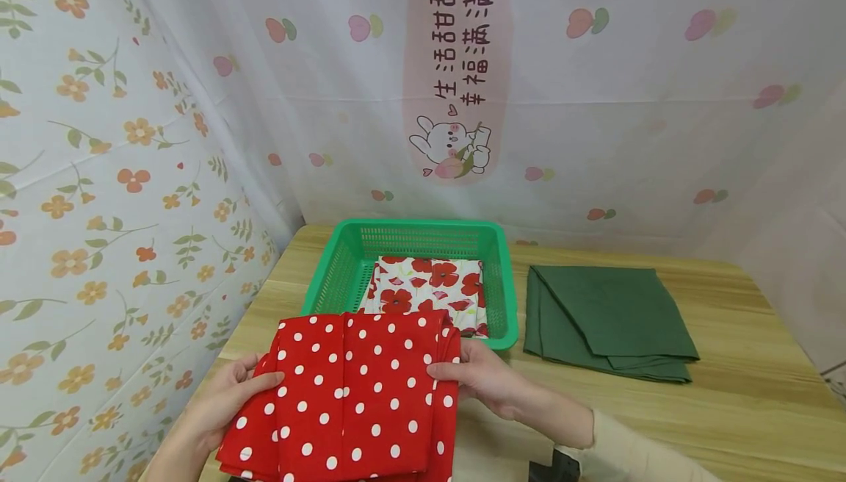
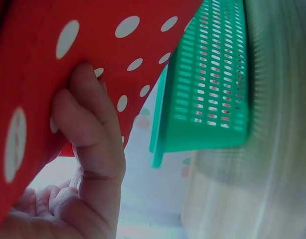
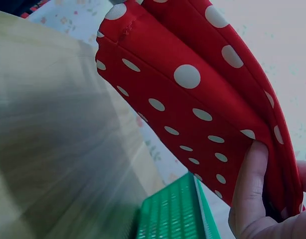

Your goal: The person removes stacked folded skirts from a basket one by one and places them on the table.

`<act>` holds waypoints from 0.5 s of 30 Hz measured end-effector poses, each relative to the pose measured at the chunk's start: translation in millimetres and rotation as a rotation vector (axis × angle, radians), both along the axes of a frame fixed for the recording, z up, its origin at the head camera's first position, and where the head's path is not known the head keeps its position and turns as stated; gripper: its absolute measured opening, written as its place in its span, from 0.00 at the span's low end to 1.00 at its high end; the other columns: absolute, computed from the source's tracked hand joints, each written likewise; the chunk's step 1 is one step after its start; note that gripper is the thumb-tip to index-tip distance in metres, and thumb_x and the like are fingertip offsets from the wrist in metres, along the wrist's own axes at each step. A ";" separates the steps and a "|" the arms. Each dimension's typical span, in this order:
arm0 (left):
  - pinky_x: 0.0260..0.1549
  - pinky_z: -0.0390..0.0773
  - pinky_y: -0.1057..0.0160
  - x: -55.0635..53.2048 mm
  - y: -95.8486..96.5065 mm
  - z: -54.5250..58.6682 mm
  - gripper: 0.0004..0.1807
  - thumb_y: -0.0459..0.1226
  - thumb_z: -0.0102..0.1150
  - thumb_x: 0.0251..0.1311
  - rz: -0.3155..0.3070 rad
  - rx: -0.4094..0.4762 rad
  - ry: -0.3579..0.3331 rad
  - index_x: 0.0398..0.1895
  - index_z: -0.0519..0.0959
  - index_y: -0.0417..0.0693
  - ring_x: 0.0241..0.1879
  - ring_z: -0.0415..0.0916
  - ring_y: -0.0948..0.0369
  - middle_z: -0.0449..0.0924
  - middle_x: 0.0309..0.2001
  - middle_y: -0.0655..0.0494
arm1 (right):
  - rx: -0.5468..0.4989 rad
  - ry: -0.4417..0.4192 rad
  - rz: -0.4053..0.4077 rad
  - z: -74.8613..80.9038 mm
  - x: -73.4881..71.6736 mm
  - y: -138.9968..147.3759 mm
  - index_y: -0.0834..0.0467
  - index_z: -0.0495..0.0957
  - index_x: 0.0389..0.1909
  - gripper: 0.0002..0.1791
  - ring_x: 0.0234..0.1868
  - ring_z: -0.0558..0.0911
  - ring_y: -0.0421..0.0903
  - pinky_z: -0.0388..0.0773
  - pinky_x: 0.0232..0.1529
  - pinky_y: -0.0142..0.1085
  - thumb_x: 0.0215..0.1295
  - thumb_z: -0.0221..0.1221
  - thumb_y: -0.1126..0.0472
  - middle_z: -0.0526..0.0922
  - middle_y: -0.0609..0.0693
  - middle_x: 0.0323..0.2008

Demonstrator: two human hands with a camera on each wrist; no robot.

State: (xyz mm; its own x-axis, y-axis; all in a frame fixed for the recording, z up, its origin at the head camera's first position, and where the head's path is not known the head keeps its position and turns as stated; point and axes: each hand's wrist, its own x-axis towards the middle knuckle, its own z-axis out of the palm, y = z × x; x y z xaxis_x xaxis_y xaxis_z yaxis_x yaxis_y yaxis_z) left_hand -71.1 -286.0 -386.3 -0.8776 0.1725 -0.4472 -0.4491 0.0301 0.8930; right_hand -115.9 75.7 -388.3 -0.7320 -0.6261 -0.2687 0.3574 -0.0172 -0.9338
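A folded red cloth with white polka dots [image 1: 357,394] is held up above the table's front part, just before a green basket [image 1: 512,306]. My left hand [image 1: 228,397] grips its left edge, thumb on the near face; in the left wrist view, fingers [image 2: 95,129] press against the other face. At the right edge my right hand [image 1: 489,379] pinches the layers between thumb and fingers, as the right wrist view also shows. Inside the basket lies a folded white cloth with red flowers [image 1: 429,283], its lower part hidden behind the polka-dot cloth.
A folded dark green cloth [image 1: 608,320] lies on the wooden table [image 1: 740,306] to the right of the basket. Behind the table hangs a white printed curtain [image 1: 595,137], and a floral one [image 1: 132,173] runs along the left side.
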 end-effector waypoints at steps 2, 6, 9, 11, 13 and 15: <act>0.37 0.80 0.50 4.3 -1.7 -4.0 0.25 0.37 0.52 0.65 0.002 0.003 -0.008 0.59 0.59 0.32 0.37 0.83 0.54 0.82 0.37 0.57 | 0.007 -0.011 0.007 -3.2 2.9 -1.0 0.70 0.65 0.55 0.25 0.45 0.83 0.53 0.79 0.44 0.44 0.63 0.59 0.60 0.81 0.57 0.46; 0.38 0.80 0.50 11.0 -4.1 -10.7 0.22 0.38 0.54 0.64 0.019 -0.009 -0.027 0.55 0.62 0.35 0.37 0.83 0.53 0.82 0.37 0.56 | 0.025 -0.033 0.007 -10.7 8.0 -3.7 0.69 0.65 0.56 0.26 0.46 0.82 0.53 0.78 0.45 0.44 0.62 0.59 0.59 0.80 0.57 0.47; 0.40 0.79 0.49 14.9 -5.0 -16.3 0.24 0.39 0.55 0.63 0.034 -0.009 -0.054 0.56 0.61 0.35 0.39 0.82 0.52 0.82 0.38 0.56 | 0.030 -0.050 0.009 -16.8 10.1 -5.3 0.68 0.65 0.56 0.25 0.46 0.82 0.53 0.78 0.45 0.44 0.63 0.59 0.59 0.80 0.56 0.48; 0.40 0.79 0.48 17.4 -5.1 -20.1 0.25 0.39 0.55 0.63 0.038 -0.007 -0.061 0.57 0.60 0.34 0.39 0.82 0.52 0.82 0.39 0.56 | 0.035 -0.058 0.012 -21.0 10.7 -6.1 0.68 0.65 0.56 0.25 0.46 0.82 0.53 0.79 0.45 0.43 0.63 0.58 0.60 0.81 0.56 0.47; 0.41 0.79 0.49 19.2 -5.3 -23.1 0.25 0.39 0.55 0.63 0.042 -0.004 -0.068 0.56 0.60 0.34 0.40 0.82 0.52 0.82 0.39 0.56 | 0.042 -0.059 0.008 -24.5 11.4 -6.6 0.68 0.66 0.56 0.24 0.46 0.82 0.53 0.79 0.44 0.43 0.63 0.58 0.60 0.81 0.56 0.47; 0.40 0.79 0.49 20.7 -5.6 -25.5 0.25 0.39 0.55 0.63 0.043 -0.004 -0.069 0.56 0.60 0.34 0.39 0.82 0.52 0.82 0.39 0.56 | 0.052 -0.056 0.005 -27.7 12.4 -7.1 0.68 0.66 0.55 0.24 0.45 0.83 0.53 0.79 0.44 0.43 0.63 0.58 0.60 0.81 0.56 0.46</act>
